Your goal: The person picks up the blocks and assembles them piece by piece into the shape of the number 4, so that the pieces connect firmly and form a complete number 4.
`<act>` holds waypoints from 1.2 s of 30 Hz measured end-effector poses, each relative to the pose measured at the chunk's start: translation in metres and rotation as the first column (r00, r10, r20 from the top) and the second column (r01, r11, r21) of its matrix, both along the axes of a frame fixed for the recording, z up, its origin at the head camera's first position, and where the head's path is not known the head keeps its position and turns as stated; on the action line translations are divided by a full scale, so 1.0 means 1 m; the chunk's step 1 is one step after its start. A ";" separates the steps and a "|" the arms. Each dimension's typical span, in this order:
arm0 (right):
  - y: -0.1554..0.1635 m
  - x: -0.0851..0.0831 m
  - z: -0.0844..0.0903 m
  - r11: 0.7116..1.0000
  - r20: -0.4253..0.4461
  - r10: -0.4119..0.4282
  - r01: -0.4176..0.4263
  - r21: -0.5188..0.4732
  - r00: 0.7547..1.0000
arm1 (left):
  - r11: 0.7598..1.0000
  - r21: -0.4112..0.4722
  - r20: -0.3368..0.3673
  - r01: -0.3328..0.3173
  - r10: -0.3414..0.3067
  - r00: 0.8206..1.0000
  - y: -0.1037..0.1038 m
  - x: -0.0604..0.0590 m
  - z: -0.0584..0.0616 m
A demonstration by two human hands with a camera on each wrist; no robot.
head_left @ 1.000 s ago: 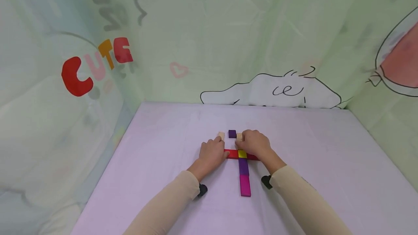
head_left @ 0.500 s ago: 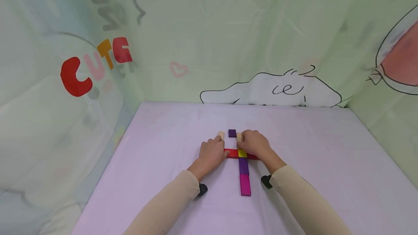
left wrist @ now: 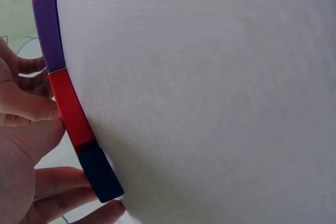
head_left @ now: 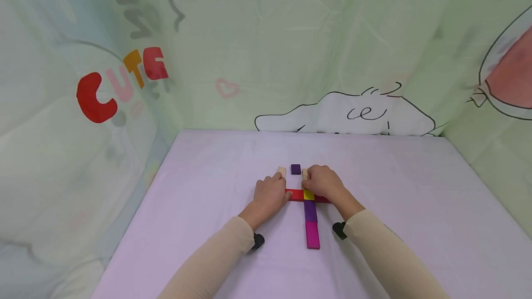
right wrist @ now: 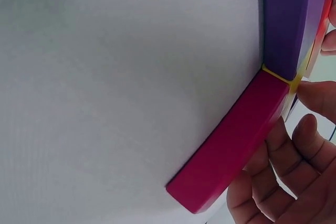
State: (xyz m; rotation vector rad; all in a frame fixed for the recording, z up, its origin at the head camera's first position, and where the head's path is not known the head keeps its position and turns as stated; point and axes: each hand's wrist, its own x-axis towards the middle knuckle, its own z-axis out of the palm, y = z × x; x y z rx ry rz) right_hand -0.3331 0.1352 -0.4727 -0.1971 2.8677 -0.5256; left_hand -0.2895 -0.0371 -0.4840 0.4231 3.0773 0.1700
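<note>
A cross-like row of flat blocks lies in the head view: a yellow block [head_left: 309, 194], a red block [head_left: 295, 195] left of it, a purple block [head_left: 310, 211] and a magenta block [head_left: 312, 235] running toward me. My left hand [head_left: 269, 196] covers the row's left end. In the left wrist view its thumb touches the red block and its fingers lie round a dark blue block [left wrist: 101, 174]. Its fingertips reach a pale wooden block [head_left: 282, 170]. My right hand [head_left: 327, 183] pinches another pale wooden block [head_left: 305, 174] just beyond the yellow block.
A dark purple block [head_left: 295, 169] lies by itself between the two pale ones. To the right, a crimson block [right wrist: 228, 142] extends from the yellow joint, partly under the right hand. A pale cloth covers the table [head_left: 199, 188]; a printed curtain [head_left: 232, 50] stands behind.
The pale block at the right hand has turned or shifted slightly right, showing a narrower face. My left hand and the coloured row keep their places.
</note>
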 end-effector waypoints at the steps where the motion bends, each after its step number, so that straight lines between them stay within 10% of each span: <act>1: 0.000 0.000 0.000 1.000 0.000 0.001 -0.001 0.000 1.000 | 1.000 0.000 0.002 0.000 0.000 1.000 0.000 0.000 0.000; 36: 0.005 -0.003 0.009 0.998 -0.090 0.015 -0.021 -0.067 0.996 | 1.000 0.009 -0.007 -0.003 0.003 1.000 0.000 -0.001 -0.003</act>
